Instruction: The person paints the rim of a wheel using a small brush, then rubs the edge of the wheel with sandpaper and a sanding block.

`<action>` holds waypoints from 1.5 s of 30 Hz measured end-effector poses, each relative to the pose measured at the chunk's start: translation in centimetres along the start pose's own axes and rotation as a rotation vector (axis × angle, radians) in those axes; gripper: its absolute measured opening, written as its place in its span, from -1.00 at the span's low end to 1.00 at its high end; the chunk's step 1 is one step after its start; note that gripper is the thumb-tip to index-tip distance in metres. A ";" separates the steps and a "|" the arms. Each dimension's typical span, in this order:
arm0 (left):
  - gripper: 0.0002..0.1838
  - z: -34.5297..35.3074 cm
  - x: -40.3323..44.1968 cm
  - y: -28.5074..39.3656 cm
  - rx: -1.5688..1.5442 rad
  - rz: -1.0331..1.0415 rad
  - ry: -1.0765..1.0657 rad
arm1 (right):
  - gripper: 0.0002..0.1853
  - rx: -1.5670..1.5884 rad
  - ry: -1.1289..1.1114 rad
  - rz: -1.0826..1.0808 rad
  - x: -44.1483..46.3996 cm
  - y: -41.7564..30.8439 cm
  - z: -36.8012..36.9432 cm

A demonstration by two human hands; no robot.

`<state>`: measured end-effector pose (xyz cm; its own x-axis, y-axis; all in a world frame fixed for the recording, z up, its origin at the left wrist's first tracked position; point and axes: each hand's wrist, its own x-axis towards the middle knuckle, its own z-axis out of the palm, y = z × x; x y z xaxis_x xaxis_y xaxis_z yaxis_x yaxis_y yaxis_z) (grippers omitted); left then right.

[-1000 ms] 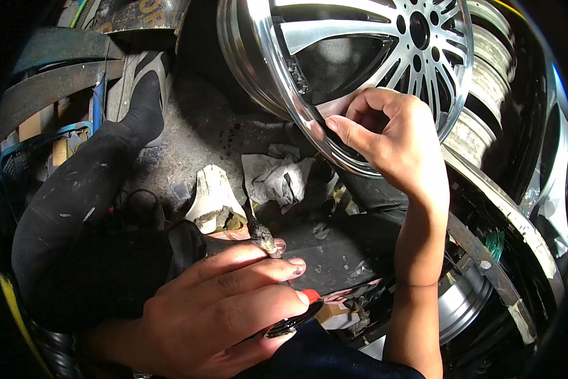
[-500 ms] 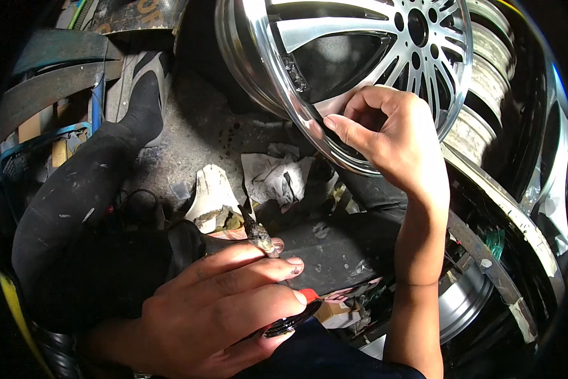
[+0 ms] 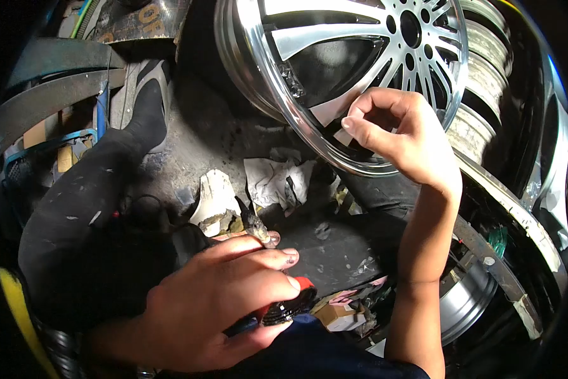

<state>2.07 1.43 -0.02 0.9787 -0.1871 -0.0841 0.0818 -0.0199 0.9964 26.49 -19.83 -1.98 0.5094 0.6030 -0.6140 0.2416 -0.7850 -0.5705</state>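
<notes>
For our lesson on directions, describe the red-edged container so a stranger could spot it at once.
From the big shiny wheel at the top, drop to the left hand at the bottom. Between its thumb and fingers is the round container. Its red edge and glossy black inside distinguish it from the grimy tool by the fingertips.

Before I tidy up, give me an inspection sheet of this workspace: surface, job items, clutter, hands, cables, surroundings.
Surface: gray floor, darkly marked.
Job items: silver multi-spoke wheel; red-edged container, black inside; stained brush-like tool.
Clutter: crumpled sheet, white piece, small box.
Hands: left hand holds container and tool; right hand curled over the wheel's lower part, contact unclear.
Cables: green cord-like line, type unclear.
Surroundings: stacked rims at right.
</notes>
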 end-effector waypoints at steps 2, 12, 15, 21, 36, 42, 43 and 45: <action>-0.37 0.2 -0.1 -0.2 -0.022 0.009 0.026 | -0.76 0.047 0.007 -0.019 -0.3 0.3 -0.3; -0.29 1.6 -1.1 -0.6 -0.105 -0.122 0.047 | -0.72 -0.076 0.032 -0.003 -1.1 -0.5 -0.4; -0.34 2.6 -0.9 -0.7 -0.131 -0.133 0.186 | -0.72 -0.015 0.068 -0.020 -1.5 -0.3 -0.9; -0.32 2.9 -1.2 -1.7 -0.101 -0.088 0.145 | -0.66 -0.111 0.237 -0.029 -3.1 -0.7 -2.8; -0.28 5.1 0.0 -0.3 -0.158 0.071 0.071 | -0.43 -0.243 -0.279 -0.354 -11.5 -1.3 3.6; -0.27 6.1 0.2 0.1 -0.119 0.089 -0.081 | -0.61 0.045 -0.103 -0.391 -13.5 1.9 7.0; -0.28 6.1 0.3 0.0 -0.081 0.098 -0.124 | -0.60 0.045 -0.077 -0.399 -13.8 2.4 6.6; -0.33 5.5 0.7 -0.1 0.063 0.100 -0.227 | -0.62 -0.057 -0.046 -0.338 -14.7 3.2 4.0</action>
<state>1.66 -4.13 -0.22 0.9136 -0.4064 0.0088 -0.0318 -0.0498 0.9983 16.49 -30.62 3.07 0.3555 0.8348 -0.4204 0.4367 -0.5461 -0.7149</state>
